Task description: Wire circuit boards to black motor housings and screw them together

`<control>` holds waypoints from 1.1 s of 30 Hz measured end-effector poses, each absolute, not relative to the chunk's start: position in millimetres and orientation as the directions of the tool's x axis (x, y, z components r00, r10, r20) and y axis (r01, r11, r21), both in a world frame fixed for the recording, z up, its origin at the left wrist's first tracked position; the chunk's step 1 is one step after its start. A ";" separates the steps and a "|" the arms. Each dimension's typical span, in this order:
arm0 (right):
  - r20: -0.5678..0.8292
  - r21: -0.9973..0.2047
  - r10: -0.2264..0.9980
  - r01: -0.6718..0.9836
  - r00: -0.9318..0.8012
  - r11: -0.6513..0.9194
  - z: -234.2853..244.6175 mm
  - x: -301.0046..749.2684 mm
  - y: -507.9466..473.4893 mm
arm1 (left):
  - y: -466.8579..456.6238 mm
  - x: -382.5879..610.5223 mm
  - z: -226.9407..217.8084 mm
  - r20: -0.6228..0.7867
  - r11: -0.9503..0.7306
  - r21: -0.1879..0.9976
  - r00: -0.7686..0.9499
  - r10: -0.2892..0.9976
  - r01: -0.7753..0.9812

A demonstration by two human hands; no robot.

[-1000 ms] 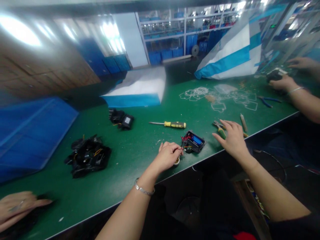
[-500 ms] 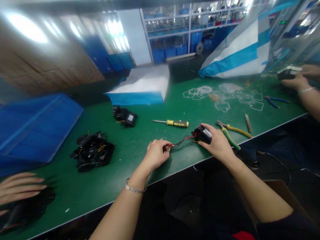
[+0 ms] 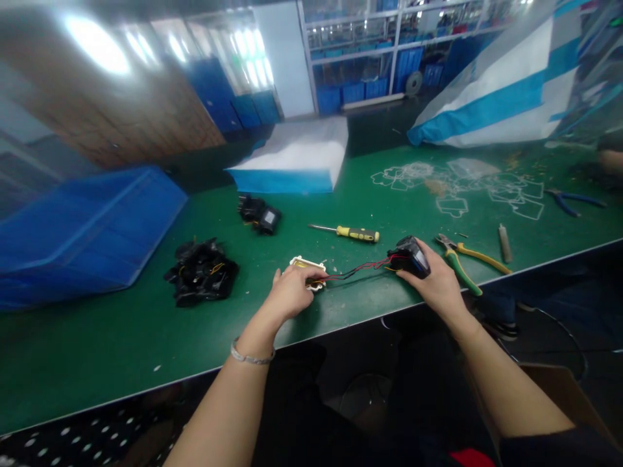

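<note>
While the right hand [image 3: 440, 285] is clasped around a black housing [image 3: 409, 256] near the front edge of the green bench [image 3: 121, 344], the left hand [image 3: 289, 293], well apart from it, lies over a pale-rimmed part [image 3: 318, 266]; its fingers hide too much to tell whether they grip that part. Red and black wires [image 3: 367, 264] stretch between the housing and the pale-rimmed part. Just right of the right hand, pliers [image 3: 452, 259] with one green and one yellow handle lie spread. A yellow-and-grey screwdriver [image 3: 357, 234] lies beyond the wires, its shaft pointing left. Farther left are a heap of black units [image 3: 204, 272] and, behind it, another black assembly [image 3: 260, 215] with a pale label. A blue bin [image 3: 92, 233] stands at the left.
</note>
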State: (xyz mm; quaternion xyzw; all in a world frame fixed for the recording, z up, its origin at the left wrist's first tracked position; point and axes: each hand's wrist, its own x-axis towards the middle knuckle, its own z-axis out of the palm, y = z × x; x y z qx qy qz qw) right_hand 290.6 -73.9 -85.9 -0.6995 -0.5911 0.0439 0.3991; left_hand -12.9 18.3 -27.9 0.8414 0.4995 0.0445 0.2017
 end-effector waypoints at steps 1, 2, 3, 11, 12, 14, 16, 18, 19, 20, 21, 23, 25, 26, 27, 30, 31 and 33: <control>0.401 -0.625 0.866 0.780 0.298 0.022 -85.8 288.7 -73.0 | 14.9 -9.5 -25.3 -0.128 -0.428 0.393 0.509 0.851 0.814; 0.388 -0.640 0.874 0.768 0.293 0.026 -85.2 286.0 -72.3 | 11.1 -5.3 -21.8 -0.118 -0.437 0.395 0.517 0.848 0.808; 0.373 -0.656 0.883 0.754 0.285 0.033 -84.3 282.5 -71.8 | 6.9 -0.1 -17.8 -0.088 -0.447 0.389 0.516 0.852 0.806; 0.307 -0.791 0.929 0.599 0.208 0.127 -82.1 252.6 -63.6 | -16.3 65.1 -5.8 0.197 -0.554 0.373 0.519 0.831 0.744; 0.317 -0.792 0.924 0.596 0.212 0.135 -83.3 251.4 -61.9 | -16.1 71.8 -9.2 0.159 -0.549 0.368 0.531 0.833 0.751; 0.339 -0.784 0.914 0.603 0.222 0.145 -86.4 250.6 -58.8 | -14.0 80.9 -15.7 0.076 -0.519 0.339 0.527 0.846 0.785; 0.357 -0.775 0.903 0.616 0.239 0.143 -89.8 251.0 -56.2 | -10.7 84.7 -19.4 0.052 -0.507 0.299 0.517 0.854 0.808; 0.375 -0.764 0.891 0.630 0.255 0.141 -92.7 251.4 -54.3 | -7.9 84.7 -19.4 0.089 -0.526 0.264 0.522 0.848 0.809; 0.384 -0.759 0.886 0.636 0.262 0.141 -93.8 251.3 -53.7 | -7.1 84.0 -18.4 0.113 -0.535 0.250 0.525 0.844 0.807; 0.390 -0.754 0.881 0.642 0.266 0.140 -94.5 251.0 -53.2 | -6.8 83.2 -17.2 0.130 -0.542 0.237 0.526 0.840 0.806; 0.396 -0.749 0.878 0.647 0.270 0.139 -94.9 250.4 -53.0 | -6.9 82.4 -16.1 0.139 -0.544 0.224 0.526 0.839 0.808; 0.410 -0.737 0.868 0.662 0.281 0.133 -95.1 248.9 -52.9 | -8.6 81.3 -14.9 0.141 -0.539 0.204 0.520 0.843 0.818; 0.423 -0.723 0.857 0.680 0.294 0.124 -94.9 247.2 -53.3 | -10.9 80.7 -15.2 0.127 -0.532 0.205 0.517 0.846 0.821; 0.428 -0.716 0.853 0.689 0.299 0.117 -94.9 246.5 -53.6 | -11.8 80.6 -15.8 0.110 -0.531 0.224 0.520 0.847 0.818; 0.431 -0.709 0.850 0.696 0.303 0.111 -95.0 245.8 -53.8 | -12.3 80.4 -16.5 0.082 -0.530 0.262 0.529 0.845 0.806; 0.429 -0.700 0.849 0.707 0.308 0.097 -96.0 244.7 -53.9 | -10.9 79.6 -18.5 -0.042 -0.510 0.472 0.596 0.802 0.719; 0.429 -0.699 0.849 0.709 0.309 0.095 -96.4 244.6 -53.7 | -9.6 79.3 -19.1 -0.082 -0.486 0.551 0.624 0.777 0.678; 0.433 -0.696 0.846 0.711 0.311 0.095 -96.8 244.6 -53.1 | -6.6 78.6 -20.1 -0.139 -0.422 0.684 0.673 0.726 0.596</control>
